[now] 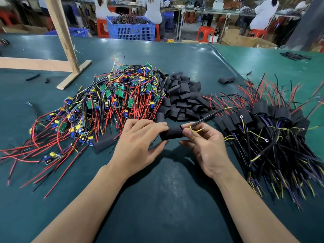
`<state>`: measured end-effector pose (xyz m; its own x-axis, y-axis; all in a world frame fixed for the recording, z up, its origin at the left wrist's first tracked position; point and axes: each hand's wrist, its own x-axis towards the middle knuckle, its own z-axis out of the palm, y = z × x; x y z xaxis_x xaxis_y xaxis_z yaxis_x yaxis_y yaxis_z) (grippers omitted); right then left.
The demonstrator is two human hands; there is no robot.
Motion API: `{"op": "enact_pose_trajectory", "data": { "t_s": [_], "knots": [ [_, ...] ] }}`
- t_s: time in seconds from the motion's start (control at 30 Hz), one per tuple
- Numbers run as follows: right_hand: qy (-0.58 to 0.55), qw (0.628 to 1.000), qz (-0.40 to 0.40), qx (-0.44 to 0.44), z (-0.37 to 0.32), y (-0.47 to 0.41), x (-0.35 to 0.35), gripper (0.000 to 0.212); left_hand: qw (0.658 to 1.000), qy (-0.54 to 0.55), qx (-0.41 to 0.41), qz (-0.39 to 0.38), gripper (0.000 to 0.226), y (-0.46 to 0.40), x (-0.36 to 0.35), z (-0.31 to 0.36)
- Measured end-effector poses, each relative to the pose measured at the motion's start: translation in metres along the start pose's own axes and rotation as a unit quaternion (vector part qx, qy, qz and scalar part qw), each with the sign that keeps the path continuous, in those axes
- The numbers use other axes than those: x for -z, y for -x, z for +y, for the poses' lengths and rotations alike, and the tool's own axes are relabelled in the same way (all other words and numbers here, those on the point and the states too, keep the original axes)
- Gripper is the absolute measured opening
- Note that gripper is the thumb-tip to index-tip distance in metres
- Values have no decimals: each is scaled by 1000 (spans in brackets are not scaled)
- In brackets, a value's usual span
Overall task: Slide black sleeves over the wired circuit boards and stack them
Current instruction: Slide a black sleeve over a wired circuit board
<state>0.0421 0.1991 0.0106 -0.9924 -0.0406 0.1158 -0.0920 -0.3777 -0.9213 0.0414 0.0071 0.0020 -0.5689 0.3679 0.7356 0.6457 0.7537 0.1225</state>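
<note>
My left hand (138, 146) grips a black sleeve (172, 133) by its left end, just above the table. My right hand (203, 141) pinches the black, yellow and purple wires (205, 120) that come out of the sleeve's right end. The board inside the sleeve is hidden. A heap of bare green circuit boards with red and black wires (112, 100) lies to the left. Behind my hands is a pile of empty black sleeves (184, 97). Sleeved boards with their wires (273, 127) are stacked on the right.
A dark green mat (157, 199) covers the table. One loose sleeve (103, 142) lies by my left hand, another (226, 79) farther back. A wooden frame (68, 55) stands at the back left. Blue crates, red stools and seated people are beyond the table.
</note>
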Motion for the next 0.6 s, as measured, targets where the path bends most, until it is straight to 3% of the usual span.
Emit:
{"op": "enact_pose_trajectory", "data": {
  "t_s": [0.1,0.27,0.33,0.4,0.43,0.5,0.53,0.6],
  "knots": [
    [-5,1000,4,15,2,0,1,9,995,-97,-26,28,24,-2,1,3],
    [-11,999,6,31,4,1,-1,12,984,-162,-31,65,20,-10,1,14],
    [-24,997,49,55,3,1,-1,10,990,-100,44,93,15,-8,4,17],
    [-40,991,86,91,-1,0,1,10,981,46,164,95,15,-9,8,26],
    [-44,989,94,105,-3,0,1,11,958,137,245,58,23,-12,9,31],
    [-29,988,91,118,-5,1,-2,10,857,346,381,-20,39,-23,4,42],
    [-6,988,91,123,-6,3,-4,9,804,427,413,-24,39,-28,0,47],
    [41,984,102,142,-5,4,-7,13,748,497,439,21,18,-42,-8,53]
  ]
}}
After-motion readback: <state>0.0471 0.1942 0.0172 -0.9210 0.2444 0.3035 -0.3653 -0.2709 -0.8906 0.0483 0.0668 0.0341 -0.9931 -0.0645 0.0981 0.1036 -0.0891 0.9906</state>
